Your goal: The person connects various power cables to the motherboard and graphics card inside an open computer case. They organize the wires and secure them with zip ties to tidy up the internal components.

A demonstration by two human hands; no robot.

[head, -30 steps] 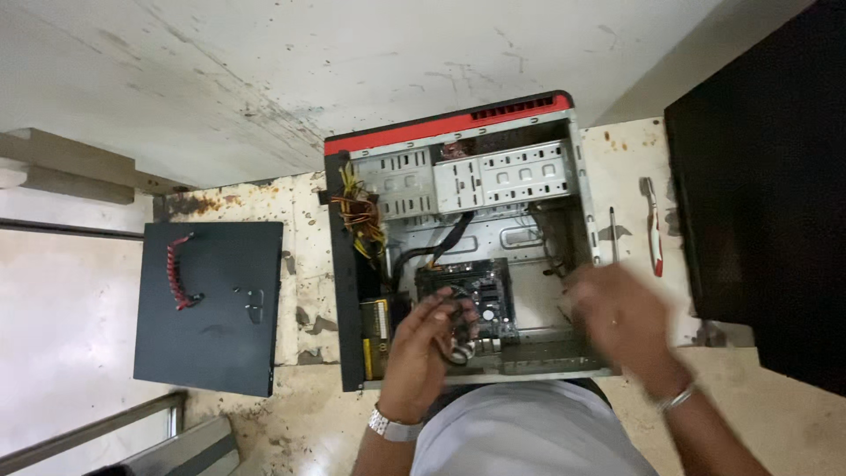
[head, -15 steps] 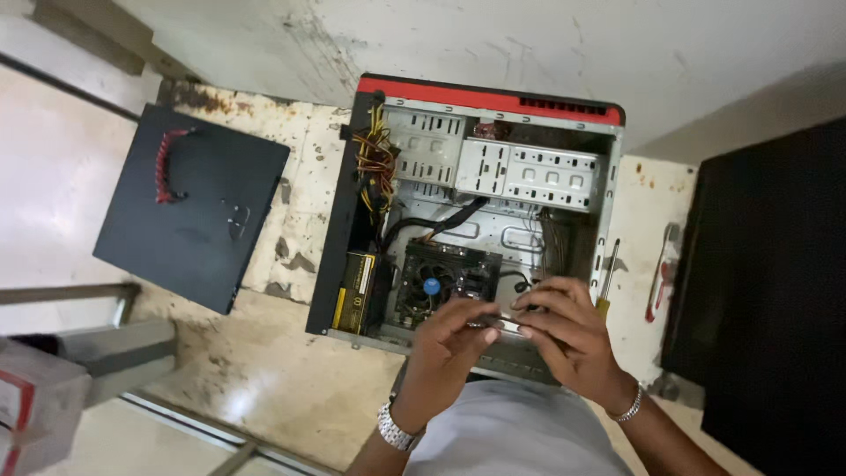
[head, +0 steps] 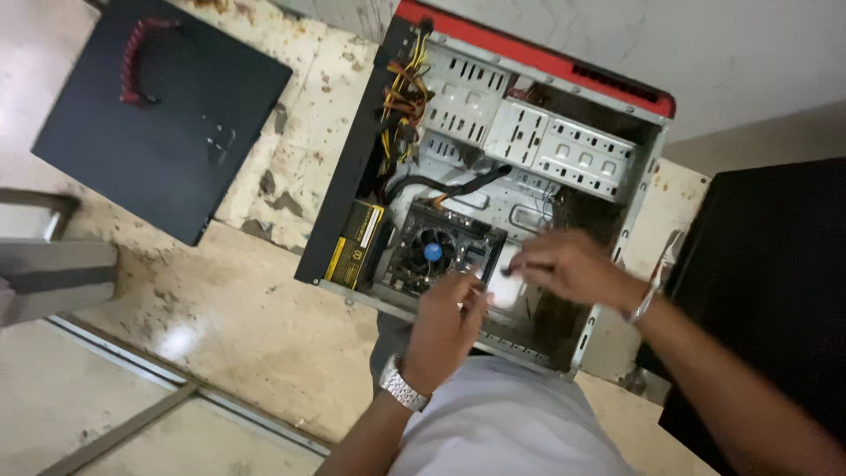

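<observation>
The fingers of the left hand point(head: 445, 322) are curled near the motherboard point(head: 441, 251); if they hold something I cannot tell. The right hand point(head: 568, 264), blurred, has its fingers spread and released. Half a second ago both hands met over one small part; now they have moved apart. The open computer case point(head: 493, 167) lies on the surface point(head: 220, 300), right of the black side panel point(head: 159, 115) in the upper left of the frame.

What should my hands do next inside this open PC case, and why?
Probably steady the left hand beside the motherboard and ease the right hand down slowly. Both hover, blurred, over the open case, close to the loose cables and fan.
</observation>
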